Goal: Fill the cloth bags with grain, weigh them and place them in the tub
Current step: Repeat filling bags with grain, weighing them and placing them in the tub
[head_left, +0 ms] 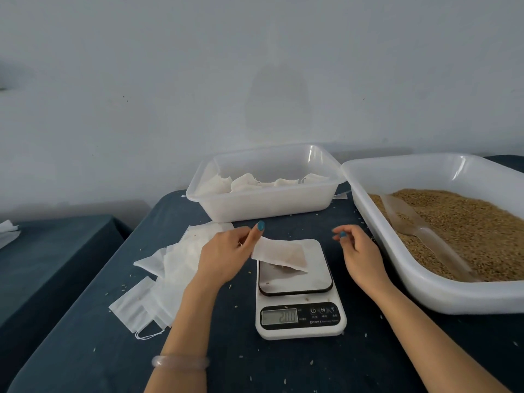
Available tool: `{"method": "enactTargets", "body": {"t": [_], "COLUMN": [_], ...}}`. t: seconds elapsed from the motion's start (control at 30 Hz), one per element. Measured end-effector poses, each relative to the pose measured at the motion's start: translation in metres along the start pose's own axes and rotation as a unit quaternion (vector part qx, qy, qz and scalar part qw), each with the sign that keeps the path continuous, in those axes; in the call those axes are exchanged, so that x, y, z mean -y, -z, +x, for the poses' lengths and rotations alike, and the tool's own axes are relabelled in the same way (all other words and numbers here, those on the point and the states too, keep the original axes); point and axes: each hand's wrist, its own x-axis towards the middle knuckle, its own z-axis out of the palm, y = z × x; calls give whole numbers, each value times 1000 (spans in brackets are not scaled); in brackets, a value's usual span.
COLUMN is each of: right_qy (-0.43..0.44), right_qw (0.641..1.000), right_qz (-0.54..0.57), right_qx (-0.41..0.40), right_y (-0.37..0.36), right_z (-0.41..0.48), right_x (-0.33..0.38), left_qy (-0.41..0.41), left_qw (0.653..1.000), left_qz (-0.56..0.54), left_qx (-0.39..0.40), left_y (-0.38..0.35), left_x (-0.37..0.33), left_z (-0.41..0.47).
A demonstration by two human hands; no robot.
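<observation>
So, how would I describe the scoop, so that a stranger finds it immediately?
Start at the big white tub of grain on the table's right side, next to the scale. The scoop lies in the grain along the tub's left wall. It is long, clear plastic, the only tool there.
</observation>
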Motion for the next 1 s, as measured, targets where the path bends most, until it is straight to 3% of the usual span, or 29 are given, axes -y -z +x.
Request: {"method": "enactTargets", "body": {"t": [0.37,0.67,1.0], "right_qy": [6,21,30], "right_qw": [1000,999,999], "right_qz": [-17,-22,-39], "right_qx": [3,14,14], "right_y": [0,-1,-1], "right_z": [0,0,-1], "right_x": [0,-4,-1], "left_qy": [2,-15,-81], "left_qw": [994,998,981], "left_qz": [-71,4,134], "left_qx": [86,62,-114], "left_y": [11,78,131], "left_x": [14,14,-25], "left_z": [5,47,162]}}
